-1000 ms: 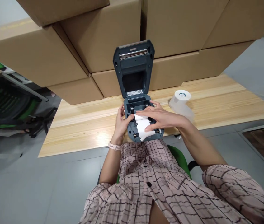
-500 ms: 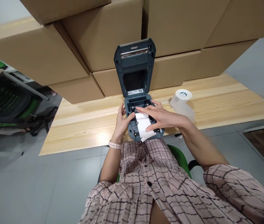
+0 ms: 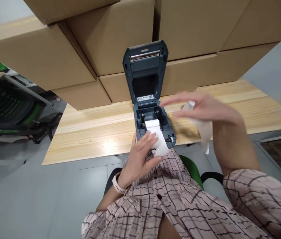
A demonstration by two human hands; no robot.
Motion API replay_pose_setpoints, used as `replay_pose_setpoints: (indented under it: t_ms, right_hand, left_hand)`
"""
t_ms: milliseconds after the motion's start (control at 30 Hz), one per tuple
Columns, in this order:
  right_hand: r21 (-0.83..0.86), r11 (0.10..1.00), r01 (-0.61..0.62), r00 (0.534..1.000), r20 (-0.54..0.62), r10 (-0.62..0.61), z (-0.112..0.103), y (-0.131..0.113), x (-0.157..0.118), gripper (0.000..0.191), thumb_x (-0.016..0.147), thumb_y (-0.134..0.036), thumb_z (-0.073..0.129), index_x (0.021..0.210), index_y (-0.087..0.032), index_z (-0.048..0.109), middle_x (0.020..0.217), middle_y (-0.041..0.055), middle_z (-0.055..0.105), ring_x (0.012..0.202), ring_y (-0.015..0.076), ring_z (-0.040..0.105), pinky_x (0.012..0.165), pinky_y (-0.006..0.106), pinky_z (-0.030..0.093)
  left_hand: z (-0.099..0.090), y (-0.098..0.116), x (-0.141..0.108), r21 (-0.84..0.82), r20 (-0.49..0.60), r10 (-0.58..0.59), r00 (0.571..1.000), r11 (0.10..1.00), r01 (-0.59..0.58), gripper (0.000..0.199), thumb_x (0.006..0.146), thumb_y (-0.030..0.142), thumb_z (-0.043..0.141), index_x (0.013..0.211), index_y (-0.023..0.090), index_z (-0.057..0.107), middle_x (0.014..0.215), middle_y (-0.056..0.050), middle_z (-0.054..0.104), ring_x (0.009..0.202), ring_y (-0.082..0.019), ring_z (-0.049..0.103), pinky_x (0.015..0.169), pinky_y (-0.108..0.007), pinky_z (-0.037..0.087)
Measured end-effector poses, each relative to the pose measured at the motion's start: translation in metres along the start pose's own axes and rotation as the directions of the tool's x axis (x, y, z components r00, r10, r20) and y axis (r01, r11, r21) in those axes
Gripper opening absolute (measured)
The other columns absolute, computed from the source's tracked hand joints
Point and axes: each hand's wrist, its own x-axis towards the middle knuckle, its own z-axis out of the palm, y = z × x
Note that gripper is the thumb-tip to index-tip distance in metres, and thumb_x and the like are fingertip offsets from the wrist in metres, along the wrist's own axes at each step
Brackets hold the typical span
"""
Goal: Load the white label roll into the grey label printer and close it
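Observation:
A dark grey label printer (image 3: 137, 116) stands at the table's front edge with its lid (image 3: 145, 69) raised. Inside it sits a small white paper roll (image 3: 152, 123), its strip (image 3: 162, 143) running out over the front. My left hand (image 3: 140, 157) rests on that strip with flat fingers, the thumb apart from them. To the right of the printer, my right hand (image 3: 205, 108) is in the air, smeared by motion, its thumb and fingers apart and nothing seen between them. Behind it, a larger roll with a trailing translucent strip (image 3: 205, 132) is mostly hidden.
Large cardboard boxes (image 3: 192, 71) are stacked along the back of the wooden table (image 3: 81, 139). A dark chair (image 3: 6, 103) stands on the left. The green seat (image 3: 191, 167) shows beneath me.
My right hand has left the printer and moved right, in front of the larger roll. My left hand has shifted from the printer's left side down onto the paper strip, which extends further forward.

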Motion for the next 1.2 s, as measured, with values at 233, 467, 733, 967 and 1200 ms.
replay_pose_setpoints:
  t_ms: [233, 467, 733, 967, 1200]
  right_hand:
    - [0.423, 0.887, -0.183, 0.705, -0.573, 0.418, -0.033, 0.044, 0.111, 0.031, 0.111, -0.049, 0.049, 0.107, -0.022, 0.064, 0.101, 0.0019, 0.076, 0.093, 0.0127, 0.069, 0.098, 0.037, 0.055]
    - [0.581, 0.797, -0.165, 0.782, -0.416, 0.465, -0.022, 0.065, 0.135, 0.056, 0.117, -0.051, 0.015, 0.1, -0.02, 0.058, 0.099, -0.0006, 0.072, 0.078, 0.0072, 0.055, 0.074, 0.024, 0.049]
    - [0.411, 0.901, -0.136, 0.893, -0.343, 0.291, -0.026, 0.07, 0.12, 0.072, 0.093, -0.091, 0.02, 0.104, -0.034, 0.063, 0.117, 0.0034, 0.075, 0.114, 0.0288, 0.068, 0.096, 0.05, 0.057]
    - [0.227, 0.974, -0.002, 0.895, -0.434, 0.103, 0.012, 0.035, 0.053, 0.082, 0.103, -0.08, 0.009, 0.128, -0.027, 0.067, 0.128, 0.0043, 0.073, 0.133, 0.0266, 0.064, 0.107, 0.049, 0.053]
    - [-0.007, 0.995, 0.099, 0.888, -0.451, -0.092, 0.066, 0.014, -0.026, 0.046, 0.111, -0.053, 0.038, 0.128, -0.033, 0.076, 0.141, 0.0032, 0.073, 0.141, 0.0289, 0.061, 0.125, 0.058, 0.042]
  left_hand:
    - [0.021, -0.004, -0.013, 0.217, -0.097, 0.104, 0.99, 0.973, -0.081, 0.046, 0.098, 0.03, 0.071, 0.142, 0.036, 0.062, 0.143, -0.007, 0.073, 0.144, -0.031, 0.06, 0.132, -0.074, 0.017]
    - [0.022, 0.001, 0.011, 0.186, -0.22, 0.07, 0.973, 0.982, -0.029, 0.023, 0.096, 0.025, 0.07, 0.116, 0.035, 0.076, 0.116, -0.001, 0.083, 0.112, -0.027, 0.075, 0.128, -0.071, 0.031]
    - [0.023, -0.01, 0.01, 0.166, -0.209, 0.221, 0.953, 0.968, -0.188, 0.031, 0.097, 0.01, 0.06, 0.114, 0.032, 0.075, 0.111, -0.001, 0.084, 0.108, -0.022, 0.078, 0.122, -0.06, 0.047]
    - [0.033, -0.017, -0.016, 0.267, -0.29, 0.261, 0.921, 0.946, -0.184, 0.044, 0.095, 0.01, 0.063, 0.128, 0.036, 0.072, 0.123, -0.003, 0.08, 0.118, -0.026, 0.069, 0.109, -0.053, 0.055]
    - [0.055, -0.015, -0.025, 0.577, -0.483, 0.444, 0.755, 0.809, -0.107, 0.032, 0.094, 0.016, 0.069, 0.11, 0.041, 0.08, 0.108, -0.005, 0.073, 0.116, -0.024, 0.057, 0.119, -0.046, 0.039]
